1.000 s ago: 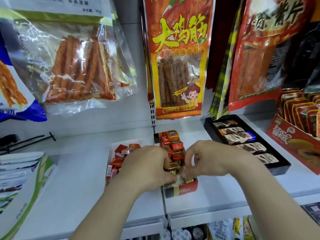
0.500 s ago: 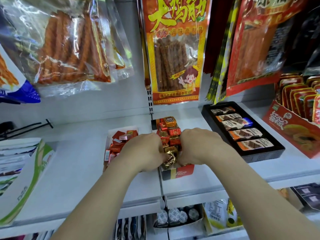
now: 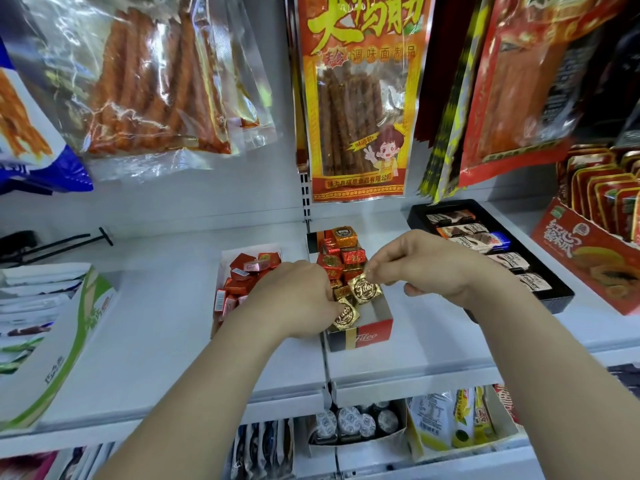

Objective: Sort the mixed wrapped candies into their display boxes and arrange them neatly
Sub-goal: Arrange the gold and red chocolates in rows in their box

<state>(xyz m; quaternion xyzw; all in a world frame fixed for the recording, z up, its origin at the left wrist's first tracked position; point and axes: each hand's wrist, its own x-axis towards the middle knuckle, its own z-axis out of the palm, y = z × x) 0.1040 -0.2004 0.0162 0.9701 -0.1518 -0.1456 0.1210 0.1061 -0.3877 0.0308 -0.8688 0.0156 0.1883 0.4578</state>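
A narrow red, black and gold display box (image 3: 367,338) stands on the white shelf, filled with red, orange and gold wrapped candies (image 3: 343,258). My right hand (image 3: 429,268) pinches the corner of a gold wrapped candy (image 3: 364,289) above the box's front end. My left hand (image 3: 294,303) grips another gold candy (image 3: 345,314) at the box's left wall. Just left of it, a white box (image 3: 225,258) holds several red wrapped candies (image 3: 247,271), partly hidden by my left hand.
A black tray (image 3: 554,299) of wrapped chocolate bars lies to the right, with a red carton (image 3: 588,258) of packets beyond it. A green and white carton (image 3: 59,341) sits at the left. Snack bags hang from the back wall above. More goods fill the shelf below.
My hands have drawn apart over the box. The right hand has lifted one gold candy up and to the right, and a second gold candy now shows in my left hand.
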